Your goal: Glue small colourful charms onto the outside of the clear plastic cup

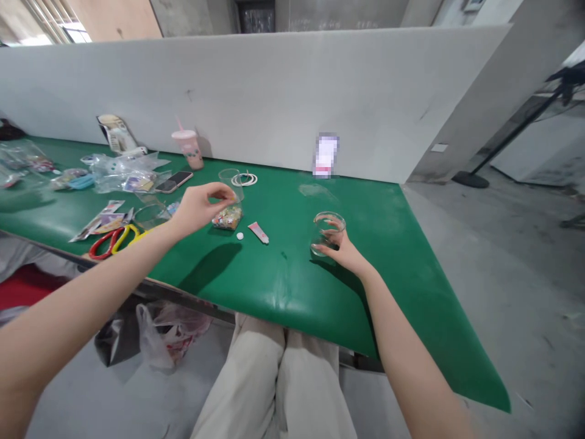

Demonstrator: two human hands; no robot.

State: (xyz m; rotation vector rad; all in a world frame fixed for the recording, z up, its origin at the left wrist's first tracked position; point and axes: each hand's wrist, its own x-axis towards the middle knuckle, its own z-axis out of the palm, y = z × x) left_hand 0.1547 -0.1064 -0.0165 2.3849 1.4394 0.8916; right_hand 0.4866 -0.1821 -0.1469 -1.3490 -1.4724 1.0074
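Observation:
My right hand [340, 247] is wrapped round a clear glass jar [325, 222] that stands on the green table. Above a clear box of small colourful pieces [227, 217], my left hand [203, 204] is raised, thumb and fingertips pinched together. A tiny yellowish bit shows at those fingertips, too small to name. Beside the box lie a small white cap [240, 236] and a pink and white tube [259, 232]. Behind it are a clear cup-like container [232, 183] and a coiled white cord [247, 179].
Red-handled scissors [106, 244] and yellow-handled scissors [125, 236] lie at the left, near flat packets [103, 221]. Farther back are a dark phone [174, 182], a pink tumbler [187, 149] and plastic bags [123, 171]. A lit, blurred screen [325, 155] leans on the white partition [274, 97].

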